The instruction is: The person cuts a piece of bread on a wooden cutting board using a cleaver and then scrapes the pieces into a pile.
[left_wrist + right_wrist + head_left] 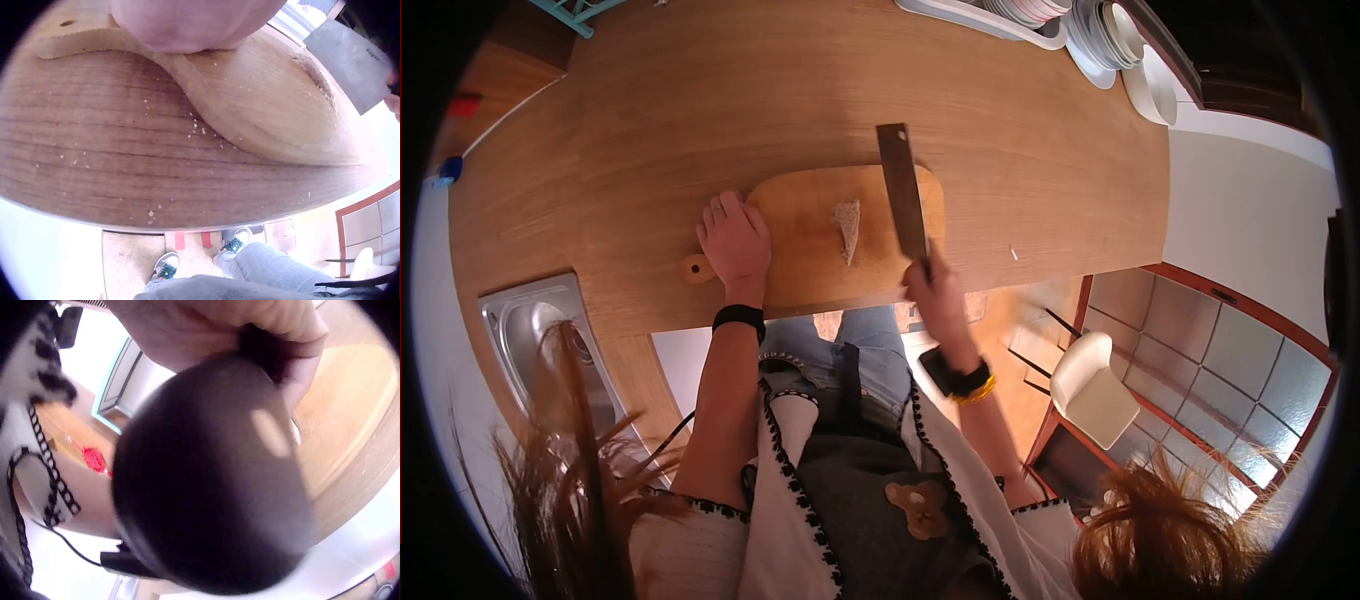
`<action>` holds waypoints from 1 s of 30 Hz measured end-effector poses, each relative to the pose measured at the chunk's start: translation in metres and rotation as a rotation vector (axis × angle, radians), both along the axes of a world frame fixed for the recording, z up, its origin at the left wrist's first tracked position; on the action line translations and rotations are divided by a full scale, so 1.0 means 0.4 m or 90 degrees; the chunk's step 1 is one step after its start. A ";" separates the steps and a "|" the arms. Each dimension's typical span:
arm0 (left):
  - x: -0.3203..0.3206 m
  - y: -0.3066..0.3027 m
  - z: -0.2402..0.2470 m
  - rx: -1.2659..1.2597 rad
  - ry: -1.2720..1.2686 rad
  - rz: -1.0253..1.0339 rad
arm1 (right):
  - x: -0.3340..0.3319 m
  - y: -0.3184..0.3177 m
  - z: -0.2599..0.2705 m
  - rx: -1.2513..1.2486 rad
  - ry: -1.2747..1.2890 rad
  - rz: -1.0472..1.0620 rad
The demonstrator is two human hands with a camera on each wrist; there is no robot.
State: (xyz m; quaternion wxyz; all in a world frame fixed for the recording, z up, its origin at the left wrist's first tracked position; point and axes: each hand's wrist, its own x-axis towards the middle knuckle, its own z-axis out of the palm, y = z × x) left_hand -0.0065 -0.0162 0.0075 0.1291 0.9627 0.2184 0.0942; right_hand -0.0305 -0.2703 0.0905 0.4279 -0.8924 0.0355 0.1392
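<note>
A wooden cutting board point(795, 215) lies near the counter's front edge, its short handle pointing left. Near its middle is a narrow heap of pale, crumbly food point(849, 232), whose kind does not show. My left hand point(734, 243) rests on the board's left end beside the handle; its heel presses there in the left wrist view. My right hand point(940, 300) grips a cleaver point(903, 195) by its handle, the broad blade raised over the board's right side and pointing away from me. In the right wrist view the dark handle end point(212, 481) blocks much of the scene.
Pale crumbs point(200, 130) are scattered on the counter in front of the board. A metal sink point(550, 320) is at the left. Stacked plates point(1105, 40) and a white dish tray point(990, 25) stand at the far right. A white chair point(1090, 385) is right of my body.
</note>
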 end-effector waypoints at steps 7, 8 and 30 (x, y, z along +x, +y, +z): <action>0.002 -0.001 0.008 0.003 0.003 -0.007 | 0.286 -0.083 0.021 -0.303 -0.121 0.359; 0.003 -0.002 0.009 -0.014 0.021 0.002 | 0.309 -0.087 0.009 -0.299 -0.121 0.357; -0.002 0.005 -0.009 0.002 -0.014 -0.006 | 0.159 -0.069 0.034 -0.143 -0.160 0.146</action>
